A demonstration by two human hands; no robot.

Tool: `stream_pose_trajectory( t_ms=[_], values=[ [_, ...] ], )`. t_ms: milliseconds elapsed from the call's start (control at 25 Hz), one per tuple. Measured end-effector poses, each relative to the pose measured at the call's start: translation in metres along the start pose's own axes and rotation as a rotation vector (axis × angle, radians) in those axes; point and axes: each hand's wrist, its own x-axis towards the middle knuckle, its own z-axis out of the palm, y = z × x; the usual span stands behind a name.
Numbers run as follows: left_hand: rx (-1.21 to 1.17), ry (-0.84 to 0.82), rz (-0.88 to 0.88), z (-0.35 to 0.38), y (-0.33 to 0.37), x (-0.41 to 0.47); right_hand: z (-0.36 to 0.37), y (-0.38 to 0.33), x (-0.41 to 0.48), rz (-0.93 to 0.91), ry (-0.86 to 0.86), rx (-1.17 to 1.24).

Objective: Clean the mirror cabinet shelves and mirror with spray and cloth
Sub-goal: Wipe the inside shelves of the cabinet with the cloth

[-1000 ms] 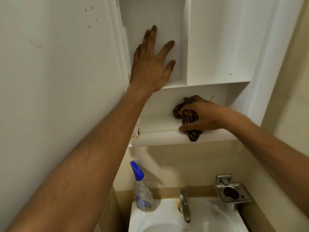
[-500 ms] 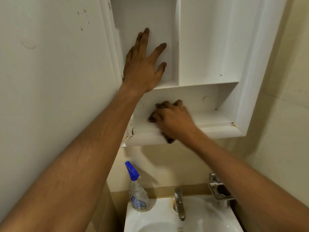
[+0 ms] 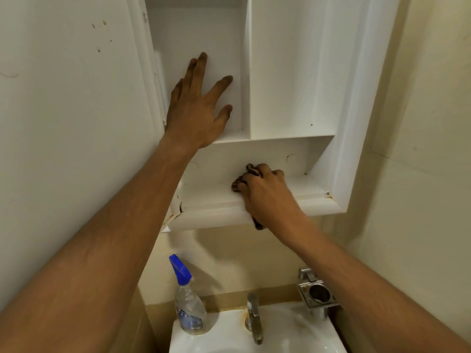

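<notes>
Since half a second ago the right hand (image 3: 267, 194) has slid rightward along the bottom shelf (image 3: 211, 197), fingers clamped on the cloth (image 3: 240, 183), mostly hidden beneath them. Above-left of that grip, the left hand (image 3: 196, 115) lies flat, fingers spread, in the white cabinet (image 3: 356, 98). Below stand spray bottle (image 3: 188, 307) and sink (image 3: 293, 332), cut off.

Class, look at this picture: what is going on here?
A person is wiping the bottom shelf of an open white wall cabinet. The right hand presses a dark checked cloth onto the shelf, while the left hand rests flat against the back of the upper left compartment. The spray bottle stands unused on the sink below.
</notes>
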Motion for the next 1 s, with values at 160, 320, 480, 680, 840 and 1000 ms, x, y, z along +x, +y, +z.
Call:
stream_pose_trajectory(
  t_ms=[160, 320, 480, 680, 840, 1000],
  values=[
    [-0.006, 0.016, 0.010, 0.003, -0.002, -0.001, -0.022, 0.047, -0.034, 0.338, -0.128, -0.277],
    [-0.008, 0.013, 0.010, 0.000, -0.001, -0.002, -0.024, 0.055, -0.015, 0.212, -0.218, -0.282],
    [-0.025, 0.009, -0.013, -0.002, 0.001, -0.001, -0.032, 0.094, 0.019, -0.052, 0.071, -0.254],
    [-0.042, 0.009, -0.020, -0.003, 0.002, -0.003, -0.016, 0.074, -0.005, 0.074, -0.058, -0.385],
    [-0.040, 0.007, -0.022, -0.002, 0.002, -0.002, -0.040, 0.089, 0.014, -0.208, -0.102, -0.344],
    [-0.056, 0.026, -0.019, -0.001, 0.001, -0.003, -0.033, 0.094, -0.009, -0.153, 0.172, -0.376]
  ],
)
